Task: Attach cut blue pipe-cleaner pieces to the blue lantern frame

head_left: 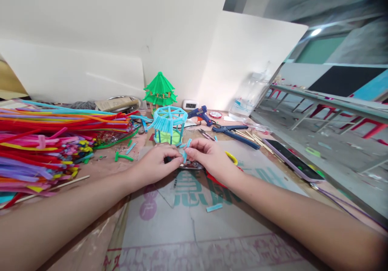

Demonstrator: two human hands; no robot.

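Note:
Between my two hands is a short light-blue pipe cleaner piece (185, 156). My right hand (214, 159) pinches it between thumb and fingers. My left hand (159, 161) is closed, its thumb and fingertips pressed at the piece's lower end. Just beyond my hands stands a small blue pavilion model (170, 121) with a light-green floor and a partly covered roof. Another cut blue strip (214, 207) lies nearer to me on the printed plastic sheet (242, 226). Under my hands, the edge of a dark shiny object shows, mostly hidden.
Left lie piles of coloured pipe cleaners (60, 121). Behind the pavilion stands a green tiered-roof model (160, 89). Further right are a glue gun (202, 115), blue-handled pliers (238, 132), wooden sticks (247, 136), a phone (292, 159) and a clear plastic bottle (245, 97).

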